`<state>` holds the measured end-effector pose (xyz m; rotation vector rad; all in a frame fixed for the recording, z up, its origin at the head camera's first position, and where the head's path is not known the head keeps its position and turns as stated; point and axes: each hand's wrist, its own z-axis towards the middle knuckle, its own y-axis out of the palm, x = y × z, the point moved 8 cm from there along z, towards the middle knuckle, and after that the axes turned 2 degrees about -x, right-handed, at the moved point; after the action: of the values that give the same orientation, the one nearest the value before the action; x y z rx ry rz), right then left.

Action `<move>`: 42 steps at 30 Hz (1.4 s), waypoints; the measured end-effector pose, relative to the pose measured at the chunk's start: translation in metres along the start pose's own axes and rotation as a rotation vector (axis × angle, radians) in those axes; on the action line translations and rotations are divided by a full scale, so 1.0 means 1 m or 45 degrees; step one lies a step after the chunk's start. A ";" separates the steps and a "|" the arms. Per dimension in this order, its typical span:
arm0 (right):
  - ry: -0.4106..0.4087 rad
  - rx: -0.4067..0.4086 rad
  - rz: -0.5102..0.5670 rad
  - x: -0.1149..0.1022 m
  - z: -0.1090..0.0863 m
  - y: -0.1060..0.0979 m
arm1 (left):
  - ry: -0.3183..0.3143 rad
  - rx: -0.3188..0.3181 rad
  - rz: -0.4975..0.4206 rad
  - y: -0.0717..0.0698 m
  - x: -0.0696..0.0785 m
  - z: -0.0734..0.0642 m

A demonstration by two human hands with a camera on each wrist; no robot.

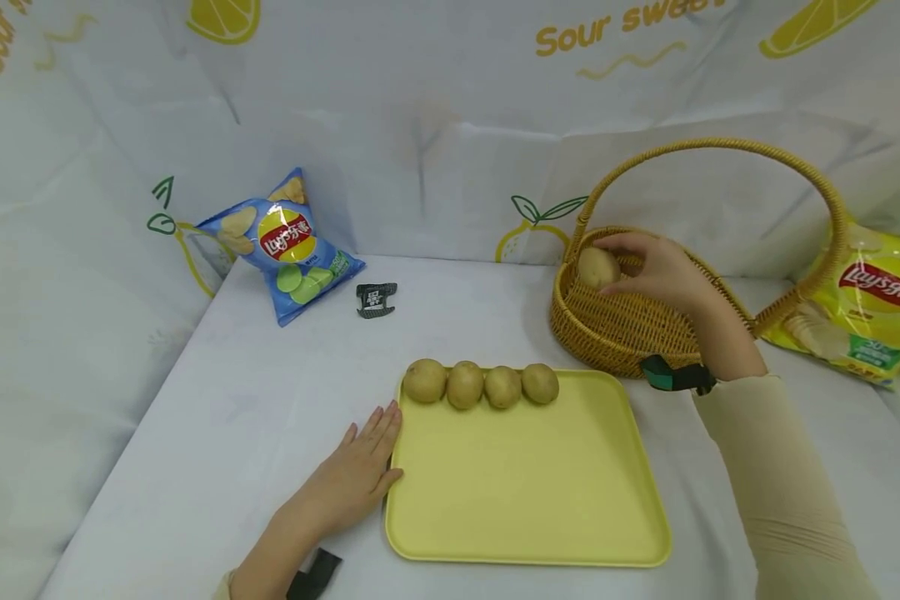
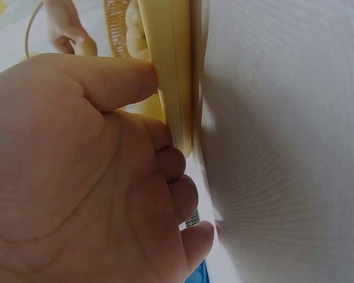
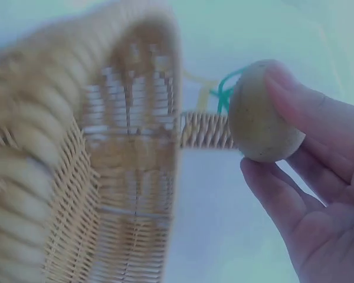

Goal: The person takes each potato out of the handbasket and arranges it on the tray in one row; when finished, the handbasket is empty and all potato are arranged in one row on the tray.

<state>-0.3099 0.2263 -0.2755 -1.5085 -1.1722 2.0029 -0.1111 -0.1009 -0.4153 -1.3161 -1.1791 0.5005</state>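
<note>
My right hand pinches a potato between thumb and fingers, over the wicker basket in the head view. The right wrist view shows this potato up close, with the basket's woven wall beside it. On the left, my left hand rests with straight fingers against the left edge of a yellow tray. Its fingertips touch the tray rim in the left wrist view. Several potatoes sit in a row along the tray's far edge.
A blue chip bag leans against the back cloth at the left. Near it lies a small black packet. Behind the basket's right side stands a yellow chip bag. The basket's tall arched handle rises above the right hand.
</note>
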 end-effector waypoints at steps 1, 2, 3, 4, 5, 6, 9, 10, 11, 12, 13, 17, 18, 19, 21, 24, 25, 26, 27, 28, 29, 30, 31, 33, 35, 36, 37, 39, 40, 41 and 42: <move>-0.020 0.020 -0.003 -0.003 -0.004 0.001 | 0.000 -0.001 0.003 0.001 0.000 0.000; -0.038 0.038 -0.001 -0.005 -0.008 0.002 | 0.001 -0.002 0.006 0.001 -0.001 0.000; -0.057 0.055 -0.004 -0.007 -0.012 0.004 | 0.001 -0.005 0.010 0.001 -0.001 0.001; -0.080 0.071 -0.016 -0.009 -0.017 0.005 | 0.003 -0.006 0.011 0.002 -0.001 0.001; -0.103 0.082 -0.017 -0.010 -0.021 0.007 | 0.007 -0.003 0.006 0.002 -0.001 0.001; -0.124 0.086 0.002 -0.012 -0.026 0.010 | 0.009 -0.004 0.008 0.002 -0.001 0.001; -0.208 0.082 0.097 -0.017 -0.039 0.018 | 0.011 -0.006 -0.002 0.001 0.000 0.001; -0.238 0.080 0.123 -0.019 -0.044 0.021 | 0.008 -0.010 -0.002 0.001 -0.001 0.001; -0.271 0.074 0.157 -0.021 -0.049 0.023 | 0.006 -0.012 -0.001 0.001 -0.001 0.001; -0.303 0.068 0.187 -0.023 -0.054 0.026 | 0.004 -0.016 -0.002 0.001 -0.001 0.001; -0.337 0.062 0.204 -0.024 -0.058 0.029 | 0.002 -0.017 -0.011 0.001 -0.001 0.001; -0.450 0.007 0.221 -0.029 -0.075 0.044 | 0.001 -0.014 -0.011 -0.001 0.000 0.000; -0.463 -0.018 0.229 -0.029 -0.079 0.048 | 0.002 -0.012 -0.015 -0.001 0.000 0.000; -0.474 -0.041 0.231 -0.029 -0.082 0.053 | 0.001 -0.011 -0.013 -0.001 0.000 0.000; -0.477 -0.087 0.226 -0.027 -0.088 0.063 | 0.001 -0.010 -0.011 -0.002 0.000 0.001; -0.443 -0.135 0.233 -0.020 -0.093 0.075 | 0.002 -0.010 -0.014 -0.002 0.001 0.001; -0.431 -0.144 0.232 -0.017 -0.094 0.078 | 0.002 -0.010 -0.016 -0.002 0.001 0.001; -0.419 -0.156 0.233 -0.014 -0.094 0.082 | 0.003 -0.009 -0.015 -0.002 0.001 0.000; -0.414 -0.161 0.228 -0.012 -0.094 0.084 | 0.005 -0.008 -0.015 -0.002 0.001 0.000; -0.410 -0.165 0.223 -0.009 -0.095 0.087 | 0.006 -0.008 -0.015 -0.002 0.001 0.000; -0.410 -0.166 0.214 -0.008 -0.095 0.088 | 0.007 -0.008 -0.015 -0.002 0.001 0.000; -0.411 -0.167 0.205 -0.006 -0.095 0.090 | 0.009 -0.007 -0.016 -0.002 0.001 0.000; -0.414 -0.167 0.195 -0.005 -0.095 0.091 | 0.010 -0.007 -0.014 -0.002 0.002 0.000; -0.416 -0.167 0.183 -0.005 -0.094 0.092 | 0.009 -0.006 -0.018 -0.003 0.002 0.000; -0.416 -0.167 0.164 -0.005 -0.094 0.093 | 0.006 -0.005 -0.018 -0.003 0.002 0.000; -0.414 -0.172 0.158 -0.005 -0.094 0.094 | 0.005 -0.005 -0.018 -0.003 0.002 0.000; -0.412 -0.178 0.153 -0.005 -0.093 0.095 | 0.003 -0.005 -0.019 -0.003 0.002 0.000; -0.404 -0.184 0.138 -0.005 -0.092 0.097 | 0.002 -0.005 -0.016 -0.003 0.001 0.000; -0.396 -0.187 0.134 -0.005 -0.092 0.097 | 0.003 -0.005 -0.016 -0.003 0.001 0.000; -0.387 -0.196 0.143 -0.004 -0.092 0.099 | 0.004 -0.006 -0.018 -0.003 0.001 0.000; -0.380 -0.203 0.155 -0.003 -0.091 0.100 | 0.005 -0.007 -0.020 -0.003 0.001 0.000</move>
<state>-0.2068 0.2015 -0.3596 -1.4169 -1.4163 2.3266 -0.1113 -0.1006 -0.4119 -1.3109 -1.1873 0.4834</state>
